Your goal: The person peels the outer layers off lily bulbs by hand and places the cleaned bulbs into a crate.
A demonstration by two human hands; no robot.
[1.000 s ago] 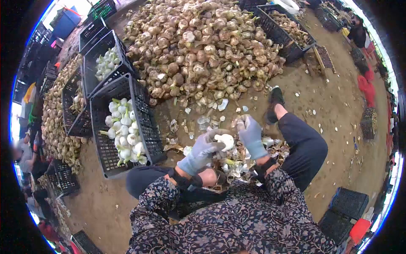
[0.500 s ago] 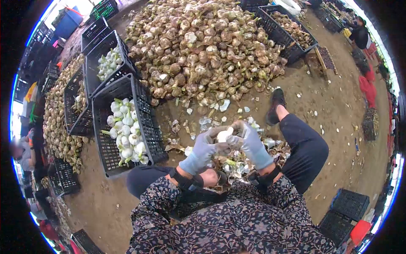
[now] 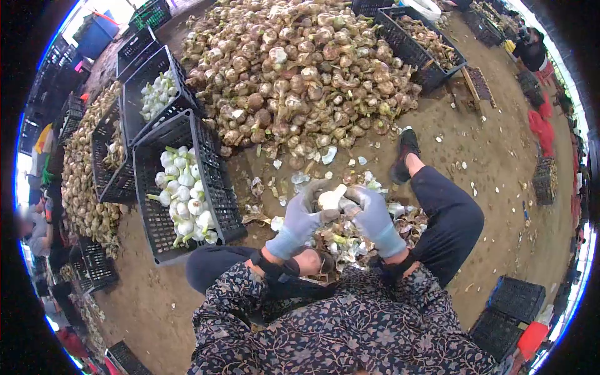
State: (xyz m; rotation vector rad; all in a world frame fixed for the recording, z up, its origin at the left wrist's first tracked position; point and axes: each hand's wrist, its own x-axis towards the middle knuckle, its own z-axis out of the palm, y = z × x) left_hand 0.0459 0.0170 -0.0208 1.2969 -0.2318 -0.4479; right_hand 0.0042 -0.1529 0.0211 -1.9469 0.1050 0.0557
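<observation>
Between my two gloved hands is a white, largely bare garlic bulb (image 3: 330, 198), held above the ground in front of me. My left hand (image 3: 304, 215) has its fingers wrapped round the bulb's left side. On the other side, my right hand (image 3: 370, 214) pinches at the bulb's right end with thumb and fingers closed. Under both hands lies a litter of garlic skins (image 3: 350, 242) and trimmings. To the left, a black crate (image 3: 226, 209) holds several clean white garlic bulbs (image 3: 184, 194) with short stems.
A large heap of unpeeled garlic (image 3: 294, 75) rises ahead. Another crate (image 3: 132, 112) with white bulbs stands far left, and a crate of scraps (image 3: 431, 74) is at the back right. Stacked black crates (image 3: 515, 299) sit at lower right. A person (image 3: 532, 53) is at upper right.
The bulb has turned in my hands and shows more of its white surface, with its end now pointing up and right. My right fingers have shifted slightly on it.
</observation>
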